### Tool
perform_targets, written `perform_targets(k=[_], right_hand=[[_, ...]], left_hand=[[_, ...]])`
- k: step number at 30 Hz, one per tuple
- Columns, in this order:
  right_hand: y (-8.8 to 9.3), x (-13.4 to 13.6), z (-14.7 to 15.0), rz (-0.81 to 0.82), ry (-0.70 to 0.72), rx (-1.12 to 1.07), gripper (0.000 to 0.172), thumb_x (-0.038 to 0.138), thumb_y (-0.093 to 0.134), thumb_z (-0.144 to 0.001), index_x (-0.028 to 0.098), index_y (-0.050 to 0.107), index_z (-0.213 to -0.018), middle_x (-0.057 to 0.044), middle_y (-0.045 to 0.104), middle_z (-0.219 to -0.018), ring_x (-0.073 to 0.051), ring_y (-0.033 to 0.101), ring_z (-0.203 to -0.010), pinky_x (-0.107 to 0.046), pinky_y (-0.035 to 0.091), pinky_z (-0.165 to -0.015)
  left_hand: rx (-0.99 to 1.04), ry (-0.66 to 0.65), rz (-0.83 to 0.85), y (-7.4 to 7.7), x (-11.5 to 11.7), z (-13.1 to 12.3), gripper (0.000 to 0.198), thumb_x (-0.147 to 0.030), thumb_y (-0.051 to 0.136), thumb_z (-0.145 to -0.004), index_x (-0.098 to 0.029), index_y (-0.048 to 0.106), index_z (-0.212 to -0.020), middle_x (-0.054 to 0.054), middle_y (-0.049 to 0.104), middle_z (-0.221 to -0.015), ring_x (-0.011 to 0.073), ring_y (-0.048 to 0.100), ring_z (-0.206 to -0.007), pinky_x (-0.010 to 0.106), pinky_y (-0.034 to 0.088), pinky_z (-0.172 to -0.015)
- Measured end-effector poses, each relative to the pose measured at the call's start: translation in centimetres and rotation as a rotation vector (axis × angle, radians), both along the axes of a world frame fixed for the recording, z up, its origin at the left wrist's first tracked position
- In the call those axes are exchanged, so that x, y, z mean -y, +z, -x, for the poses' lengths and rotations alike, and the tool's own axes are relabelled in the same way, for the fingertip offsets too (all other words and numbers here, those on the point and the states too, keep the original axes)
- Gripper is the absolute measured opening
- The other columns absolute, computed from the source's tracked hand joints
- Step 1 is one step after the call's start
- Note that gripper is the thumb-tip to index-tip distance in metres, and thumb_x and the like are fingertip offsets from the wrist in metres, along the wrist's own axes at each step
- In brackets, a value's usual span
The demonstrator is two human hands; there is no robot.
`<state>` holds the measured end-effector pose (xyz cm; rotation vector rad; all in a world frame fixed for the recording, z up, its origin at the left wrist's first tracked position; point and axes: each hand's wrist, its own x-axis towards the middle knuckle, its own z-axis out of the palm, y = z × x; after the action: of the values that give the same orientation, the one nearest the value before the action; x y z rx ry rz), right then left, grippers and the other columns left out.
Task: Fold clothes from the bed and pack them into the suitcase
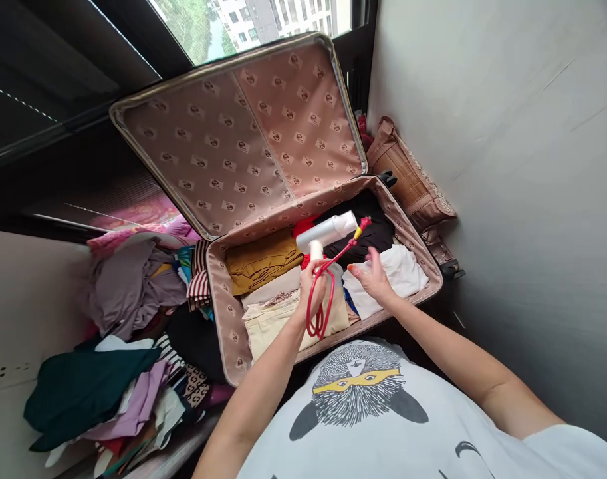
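Note:
My left hand is wrapped round the handle of a white and silver hair dryer, held above an open suitcase. A red cord hangs in loops beside that hand, and its far end sticks up near the dryer's nozzle. My right hand is open, fingers spread, over a white cloth in the suitcase. Folded mustard clothing, cream clothing and black clothing lie inside.
The suitcase's raised lid leans toward the window. Piled clothes lie at the left. A brown bag stands between the suitcase and the grey wall on the right.

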<state>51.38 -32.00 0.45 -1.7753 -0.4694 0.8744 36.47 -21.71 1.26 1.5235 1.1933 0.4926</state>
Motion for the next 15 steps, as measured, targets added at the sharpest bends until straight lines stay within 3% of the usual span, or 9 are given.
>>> perform_targets(k=[3, 6, 8, 10, 13, 15], right_hand=[[3.6, -1.3, -0.6, -0.151, 0.141, -0.581, 0.077, 0.081, 0.079, -0.065, 0.025, 0.057, -0.113, -0.006, 0.069, -0.096, -0.026, 0.070, -0.090, -0.041, 0.058, -0.077], [7.2, -3.2, -3.2, -0.280, 0.123, -0.704, 0.065, 0.056, 0.098, -0.053, 0.023, 0.059, -0.094, 0.001, 0.066, -0.078, -0.019, 0.067, -0.071, -0.032, 0.057, -0.067], [9.4, -3.9, -6.0, -0.320, 0.106, -0.622, 0.060, 0.035, 0.101, -0.048, 0.022, 0.062, -0.092, 0.001, 0.068, -0.076, -0.017, 0.066, -0.068, -0.031, 0.058, -0.065], [11.0, -3.8, -9.6, -0.360, 0.102, -0.466, 0.056, 0.028, 0.097, -0.049, 0.022, 0.066, -0.096, 0.000, 0.069, -0.077, -0.017, 0.065, -0.067, -0.030, 0.058, -0.062], [12.1, -2.9, -15.9, -0.367, 0.041, -0.131, 0.049, 0.031, 0.090, -0.056, 0.022, 0.069, -0.099, -0.001, 0.069, -0.080, -0.017, 0.062, -0.066, -0.029, 0.055, -0.057], [11.7, -2.3, -20.4, -0.325, -0.023, 0.144, 0.046, 0.038, 0.087, -0.063, 0.024, 0.069, -0.102, -0.006, 0.071, -0.090, -0.020, 0.064, -0.070, -0.033, 0.055, -0.059]], left_hand=[[0.061, -0.082, -0.190, 2.2, 3.2, -1.9, 0.035, -0.016, 0.057, -0.079, -0.021, 0.068, -0.111, 0.005, 0.066, -0.098, 0.0208, 0.063, -0.090, 0.034, 0.054, -0.086], [0.099, -0.182, -0.402, 4.0, 5.5, -5.5, 0.042, -0.014, 0.058, -0.082, -0.021, 0.063, -0.122, 0.009, 0.060, -0.108, 0.0240, 0.062, -0.099, 0.040, 0.055, -0.091], [0.140, -0.284, -0.504, 5.0, 5.9, -8.5, 0.049, -0.015, 0.058, -0.084, -0.020, 0.056, -0.133, 0.012, 0.054, -0.118, 0.0267, 0.060, -0.107, 0.043, 0.055, -0.095], [0.198, -0.461, -0.585, 6.1, 5.7, -11.5, 0.061, -0.017, 0.060, -0.087, -0.020, 0.046, -0.146, 0.016, 0.049, -0.130, 0.0308, 0.056, -0.122, 0.048, 0.052, -0.103], [0.275, -0.714, -0.687, 7.3, 5.0, -14.3, 0.080, -0.023, 0.066, -0.087, -0.024, 0.030, -0.159, 0.019, 0.042, -0.147, 0.0351, 0.045, -0.138, 0.054, 0.043, -0.114], [0.290, -0.763, -0.720, 7.2, 4.3, -14.6, 0.084, -0.025, 0.067, -0.087, -0.027, 0.027, -0.161, 0.018, 0.038, -0.155, 0.0352, 0.041, -0.143, 0.056, 0.039, -0.118]])
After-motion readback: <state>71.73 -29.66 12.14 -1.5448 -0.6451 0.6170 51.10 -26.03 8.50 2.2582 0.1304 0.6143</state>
